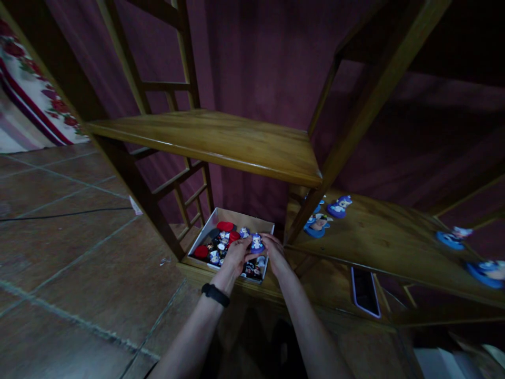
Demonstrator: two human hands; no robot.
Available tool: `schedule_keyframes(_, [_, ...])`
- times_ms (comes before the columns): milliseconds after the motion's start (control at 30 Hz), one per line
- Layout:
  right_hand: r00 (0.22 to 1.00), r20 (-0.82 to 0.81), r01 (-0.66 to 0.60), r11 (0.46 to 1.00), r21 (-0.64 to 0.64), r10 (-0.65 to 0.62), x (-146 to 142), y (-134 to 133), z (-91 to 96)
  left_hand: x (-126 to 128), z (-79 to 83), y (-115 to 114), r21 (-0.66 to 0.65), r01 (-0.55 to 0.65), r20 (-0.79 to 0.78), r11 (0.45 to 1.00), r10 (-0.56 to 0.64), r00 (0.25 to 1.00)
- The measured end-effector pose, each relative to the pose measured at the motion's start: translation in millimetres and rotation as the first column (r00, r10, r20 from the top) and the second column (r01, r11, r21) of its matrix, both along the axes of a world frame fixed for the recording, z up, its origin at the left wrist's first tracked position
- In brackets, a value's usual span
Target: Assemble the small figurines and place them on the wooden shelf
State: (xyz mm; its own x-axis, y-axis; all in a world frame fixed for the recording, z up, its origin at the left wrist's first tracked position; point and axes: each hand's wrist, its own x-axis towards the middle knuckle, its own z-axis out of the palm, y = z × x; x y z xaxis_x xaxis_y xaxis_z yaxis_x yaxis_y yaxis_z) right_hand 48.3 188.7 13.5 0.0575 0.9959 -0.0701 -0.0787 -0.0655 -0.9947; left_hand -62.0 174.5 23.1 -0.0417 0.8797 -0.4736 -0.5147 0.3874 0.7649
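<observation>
A small white-and-purple figurine [257,242] on a purple round base is held upright between my two hands. My left hand [238,253], with a black band on its wrist, grips it from the left and below. The fingers of my right hand [273,246] close on its right side. Under both hands lies an open cardboard box [205,231] on the bottom shelf. Inside it are several more figurines with red, black and purple parts, such as a red-based one [225,226]; my hands partly cover them.
Above the box juts a wooden shelf board [213,139], joined to slanting posts. On the right-hand shelf [374,231] stand several figurines, among them a purple one [340,206] and a blue-based one [453,237]. A phone [365,292] lies on the lower board. A cable [71,214] crosses the tiled floor.
</observation>
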Motion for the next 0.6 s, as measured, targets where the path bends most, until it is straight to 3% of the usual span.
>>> schedule_keyframes(200, [0.994, -0.106, 0.020, 0.998, -0.055, -0.026, -2, -2, 2.2, -3, 0.2, 0, -0.002, 0.000, 0.070, 1.000, 0.000, 0.998])
schedule_keyframes(600, [0.993, -0.096, -0.069, 0.998, 0.016, 0.070, -3, 5, -9.5, -1, -2.4, -1, -0.032, -0.051, 0.140, 0.998, 0.055, 0.989])
